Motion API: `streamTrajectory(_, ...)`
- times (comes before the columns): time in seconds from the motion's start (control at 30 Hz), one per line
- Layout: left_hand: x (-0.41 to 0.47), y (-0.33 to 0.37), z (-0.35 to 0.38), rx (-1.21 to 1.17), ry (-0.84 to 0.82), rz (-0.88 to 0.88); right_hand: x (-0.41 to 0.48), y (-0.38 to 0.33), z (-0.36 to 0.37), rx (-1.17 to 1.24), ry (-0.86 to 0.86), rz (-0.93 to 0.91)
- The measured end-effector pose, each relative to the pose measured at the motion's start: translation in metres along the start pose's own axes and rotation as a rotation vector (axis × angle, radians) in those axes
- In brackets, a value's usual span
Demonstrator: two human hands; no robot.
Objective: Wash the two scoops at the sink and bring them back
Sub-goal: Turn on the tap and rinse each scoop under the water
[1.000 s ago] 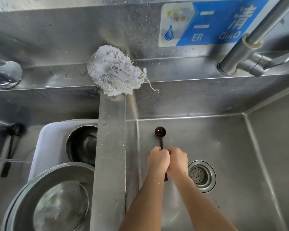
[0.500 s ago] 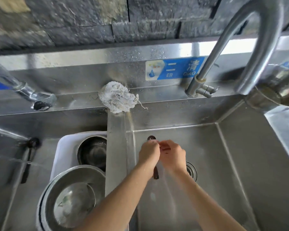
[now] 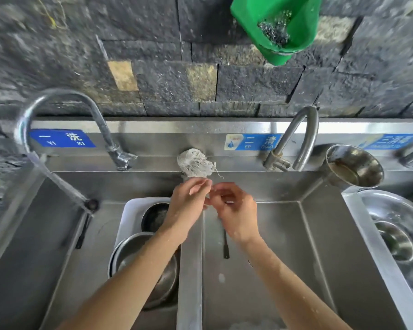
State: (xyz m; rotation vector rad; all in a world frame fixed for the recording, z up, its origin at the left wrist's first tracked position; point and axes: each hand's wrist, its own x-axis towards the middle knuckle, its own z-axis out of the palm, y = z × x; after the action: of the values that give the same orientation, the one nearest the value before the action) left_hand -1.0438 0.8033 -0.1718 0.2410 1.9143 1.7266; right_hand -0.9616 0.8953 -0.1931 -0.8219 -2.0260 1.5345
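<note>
One dark scoop (image 3: 225,246) lies in the middle basin (image 3: 284,258); only its thin handle shows, and its head is hidden behind my right hand. The second dark scoop (image 3: 91,204) lies in the left basin, its head under the water stream from the left tap (image 3: 57,96). My left hand (image 3: 188,203) and right hand (image 3: 234,210) hover together above the divider (image 3: 191,270), fingertips nearly touching. The left fingers are relaxed and the right fingers loosely bent. Neither hand visibly holds anything.
A grey rag (image 3: 194,163) sits on the back ledge just beyond my hands. A white tub (image 3: 129,210) with metal bowls fills the left basin's right side. The middle tap (image 3: 303,134), a steel cup (image 3: 353,165), bowls (image 3: 396,234) and a green holder (image 3: 279,27) lie right.
The view has pulled back and up. My hands have risen from low in the middle basin, over the scoop, to just below the rag. The scoop stays in the basin.
</note>
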Motion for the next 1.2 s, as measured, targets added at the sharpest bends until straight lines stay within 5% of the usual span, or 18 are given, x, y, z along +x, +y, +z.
streamTrajectory(0.23, -0.033, 0.031, -0.086, -0.011, 0.132, 0.118, -0.022, -0.061, 0.061, 0.012, -0.138, -0.209)
streamTrajectory(0.57, -0.048, 0.007, -0.217, -0.037, 0.357, 0.099, -0.055, -0.088, 0.185, -0.025, -0.355, -0.251)
streamTrajectory(0.87, -0.032, -0.025, -0.333, -0.018, 0.488, 0.024, -0.059, -0.093, 0.313, -0.094, -0.492, -0.19)
streamTrajectory(1.2, 0.035, -0.103, -0.42, 0.21, 0.456, -0.184, -0.028, -0.027, 0.433, -0.217, -0.585, -0.019)
